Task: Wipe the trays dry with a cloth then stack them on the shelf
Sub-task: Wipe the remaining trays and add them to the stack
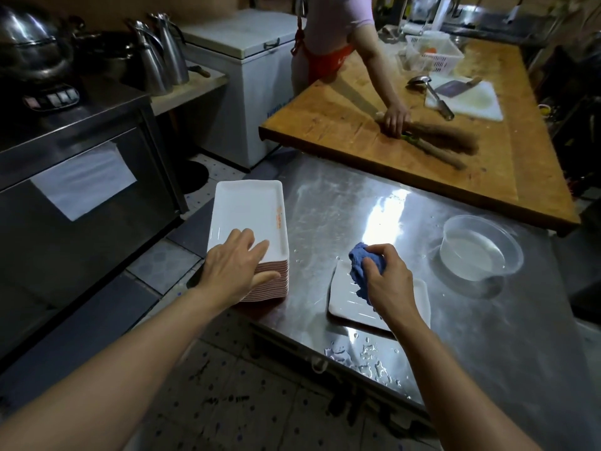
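A tall stack of white rectangular trays point(248, 209) with pink undersides stands at the left corner of the steel table point(455, 320). My left hand point(235, 266) rests on the near end of the top tray, fingers on top and thumb against the stack's side. A single white tray point(346, 304) lies flat on the table to the right. My right hand point(388, 281) is over it, closed around a bunched blue cloth point(361, 265) that touches this tray.
A clear plastic tub of water point(481, 247) sits on the table at the right. Water drops lie near the table's front edge point(367, 356). Beyond, another person's hand point(395, 118) brushes a wooden worktop point(439, 148). A steel cabinet point(81, 190) stands to the left.
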`<state>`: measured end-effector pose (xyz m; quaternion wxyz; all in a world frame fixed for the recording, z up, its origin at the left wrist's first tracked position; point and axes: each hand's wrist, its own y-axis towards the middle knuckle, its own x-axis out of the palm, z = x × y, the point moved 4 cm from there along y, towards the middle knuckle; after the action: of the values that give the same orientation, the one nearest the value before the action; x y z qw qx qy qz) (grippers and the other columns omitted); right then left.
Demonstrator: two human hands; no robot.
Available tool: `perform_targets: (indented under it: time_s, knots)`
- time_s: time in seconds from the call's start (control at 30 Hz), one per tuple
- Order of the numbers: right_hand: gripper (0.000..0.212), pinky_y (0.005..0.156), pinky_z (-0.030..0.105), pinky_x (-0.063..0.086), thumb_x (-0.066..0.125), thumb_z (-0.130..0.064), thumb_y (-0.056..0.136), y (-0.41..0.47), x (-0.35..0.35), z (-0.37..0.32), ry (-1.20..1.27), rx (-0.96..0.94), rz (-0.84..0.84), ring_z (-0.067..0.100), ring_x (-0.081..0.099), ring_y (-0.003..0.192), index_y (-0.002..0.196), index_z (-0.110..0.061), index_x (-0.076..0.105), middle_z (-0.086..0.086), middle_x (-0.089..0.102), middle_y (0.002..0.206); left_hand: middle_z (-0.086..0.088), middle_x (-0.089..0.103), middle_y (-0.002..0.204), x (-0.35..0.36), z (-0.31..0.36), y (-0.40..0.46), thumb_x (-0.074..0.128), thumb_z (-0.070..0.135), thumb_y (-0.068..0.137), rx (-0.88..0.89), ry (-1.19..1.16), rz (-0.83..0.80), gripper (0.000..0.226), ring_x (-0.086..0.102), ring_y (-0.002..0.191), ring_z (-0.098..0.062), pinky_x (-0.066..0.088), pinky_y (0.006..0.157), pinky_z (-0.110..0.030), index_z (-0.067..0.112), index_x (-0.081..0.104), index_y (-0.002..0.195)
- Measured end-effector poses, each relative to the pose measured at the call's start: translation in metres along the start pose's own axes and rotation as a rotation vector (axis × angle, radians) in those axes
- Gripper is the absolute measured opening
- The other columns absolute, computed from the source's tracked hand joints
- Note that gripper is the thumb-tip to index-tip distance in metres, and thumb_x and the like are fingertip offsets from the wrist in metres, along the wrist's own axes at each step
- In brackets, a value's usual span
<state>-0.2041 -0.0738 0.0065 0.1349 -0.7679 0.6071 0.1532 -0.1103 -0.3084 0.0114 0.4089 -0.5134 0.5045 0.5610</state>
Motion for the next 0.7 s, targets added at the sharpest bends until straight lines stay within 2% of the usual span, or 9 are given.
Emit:
perform_targets:
  time_s: [0.1,0.2,0.3,0.37,0.4,0.47,0.53,0.63,0.7]
  knots:
    - [0.010,0.034,0.013,0.039,0.047,-0.018,0.095,0.001,-0.003,0.008,0.003,0.027,0.013,0.020,0.065,0.065,0.097,-0.027,0.051,-0.009,0.055,0.086,-0.010,0.052,0.109,-0.003,0.004,0.002,0.051,0.059,0.084,-0.035,-0.008,0.012,0.056,0.048,0.099,-0.026,0.044,0.064,-0.034,0.013,0.056,0.117]
    - [0.011,0.036,0.016,0.044,0.047,-0.018,0.094,0.002,-0.009,0.017,0.002,0.041,0.042,0.021,0.066,0.068,0.097,-0.027,0.051,-0.004,0.058,0.088,-0.018,0.059,0.108,-0.016,0.025,0.005,0.070,0.043,0.078,0.015,-0.065,0.125,0.048,0.056,0.098,-0.035,0.046,0.069,-0.038,0.005,0.064,0.107]
    - [0.013,0.053,0.032,0.058,0.048,-0.017,0.093,0.005,-0.022,0.027,-0.042,0.045,0.098,0.023,0.065,0.077,0.103,-0.025,0.051,0.004,0.059,0.095,-0.014,0.062,0.098,-0.020,0.064,0.011,0.079,0.028,0.071,0.151,-0.176,0.217,0.039,0.061,0.088,-0.032,0.049,0.059,-0.035,0.005,0.066,0.099]
    - [0.019,0.068,0.046,0.058,0.048,-0.016,0.092,0.005,-0.033,0.036,-0.081,0.069,0.141,0.028,0.063,0.083,0.111,-0.021,0.048,0.007,0.059,0.099,-0.011,0.061,0.098,-0.010,0.088,0.019,0.076,0.025,0.073,0.167,-0.264,0.166,0.037,0.060,0.090,-0.031,0.049,0.058,-0.035,0.006,0.063,0.103]
    - [0.023,0.072,0.049,0.055,0.047,-0.016,0.092,0.006,-0.040,0.041,-0.101,0.083,0.168,0.030,0.062,0.086,0.115,-0.019,0.045,0.008,0.059,0.099,-0.010,0.060,0.102,-0.001,0.098,0.024,0.072,0.026,0.077,0.134,-0.307,0.120,0.038,0.058,0.096,-0.030,0.050,0.064,-0.037,0.007,0.061,0.109]
    - [0.027,0.073,0.043,0.050,0.048,-0.015,0.092,0.007,-0.053,0.055,-0.125,0.117,0.238,0.032,0.060,0.087,0.118,-0.013,0.038,0.009,0.057,0.095,-0.007,0.055,0.115,0.020,0.115,0.032,0.062,0.029,0.085,0.062,-0.331,0.016,0.042,0.053,0.107,-0.027,0.046,0.076,-0.038,0.011,0.053,0.122]
    - [0.022,0.069,0.032,0.040,0.048,-0.013,0.092,0.008,-0.065,0.068,-0.143,0.149,0.305,0.028,0.056,0.084,0.110,-0.011,0.035,0.005,0.053,0.093,-0.006,0.051,0.125,0.041,0.127,0.039,0.058,0.030,0.089,0.006,-0.355,-0.065,0.046,0.050,0.113,-0.027,0.042,0.082,-0.038,0.014,0.045,0.130]
    - [0.018,0.070,0.027,0.035,0.048,-0.011,0.092,0.013,-0.075,0.087,-0.153,0.174,0.331,0.022,0.053,0.088,0.100,-0.012,0.032,0.007,0.049,0.104,-0.008,0.044,0.134,0.070,0.134,0.050,0.057,0.029,0.088,-0.135,-0.421,-0.209,0.056,0.048,0.119,-0.031,0.041,0.092,-0.040,0.016,0.035,0.138]
    - [0.017,0.070,0.022,0.033,0.049,-0.009,0.090,0.018,-0.076,0.097,-0.187,0.166,0.324,0.017,0.049,0.090,0.099,-0.011,0.035,0.008,0.045,0.109,-0.010,0.044,0.134,0.089,0.135,0.054,0.056,0.029,0.088,-0.191,-0.411,-0.297,0.054,0.047,0.120,-0.031,0.040,0.092,-0.040,0.015,0.035,0.135]
